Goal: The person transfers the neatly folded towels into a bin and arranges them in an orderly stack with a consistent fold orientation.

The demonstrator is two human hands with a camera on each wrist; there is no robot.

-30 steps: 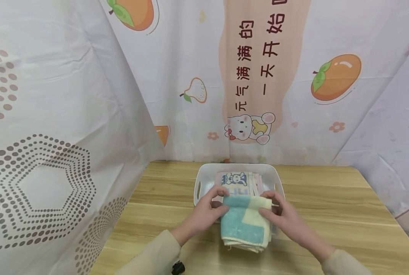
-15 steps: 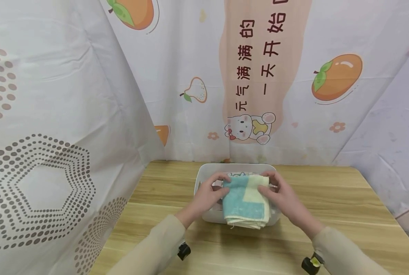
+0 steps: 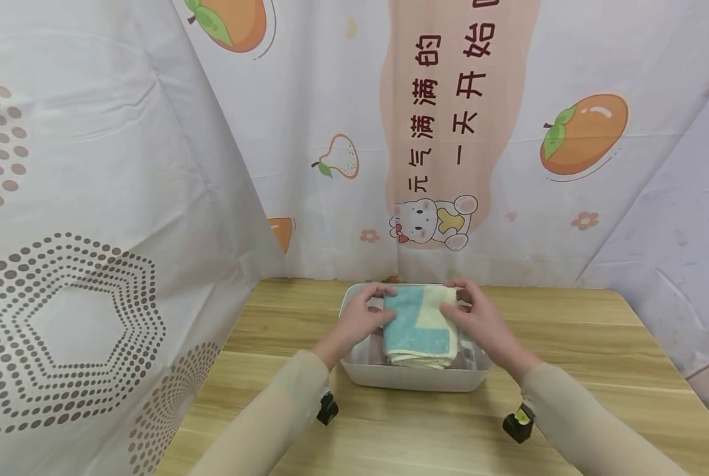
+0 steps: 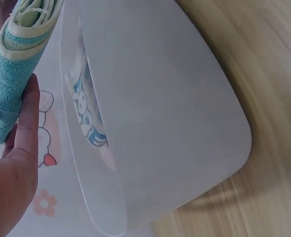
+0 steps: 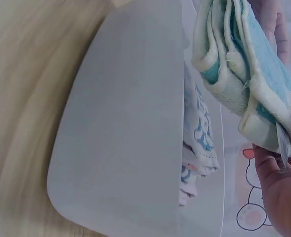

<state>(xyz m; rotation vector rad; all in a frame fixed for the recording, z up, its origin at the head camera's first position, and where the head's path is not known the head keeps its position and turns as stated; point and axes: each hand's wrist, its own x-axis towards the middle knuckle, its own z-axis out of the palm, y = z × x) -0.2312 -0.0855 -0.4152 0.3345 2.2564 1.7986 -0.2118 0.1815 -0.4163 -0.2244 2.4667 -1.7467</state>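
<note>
A folded towel (image 3: 420, 327), light blue and cream, hangs above the white plastic basket (image 3: 414, 379). On its left edge, my left hand (image 3: 357, 324) pinches the folds between thumb and fingers. The opposite edge is gripped by my right hand (image 3: 485, 327), thumb on top. In the right wrist view the towel's stacked layers (image 5: 254, 74) and a small tag show, held over the basket rim. More folded towels (image 5: 200, 133) with blue print lie inside the basket, also visible through the left wrist view; the head view mostly hides them.
The basket stands on a wooden table (image 3: 569, 350) near its back edge. Behind it hangs a printed white curtain (image 3: 325, 231) with fruit drawings, and another curtain (image 3: 170, 198) drapes along the left side.
Both hands have carried the blue and cream towel forward, away from the body, from the basket's front edge to over the basket. The printed towels inside are now mostly covered in the head view.
</note>
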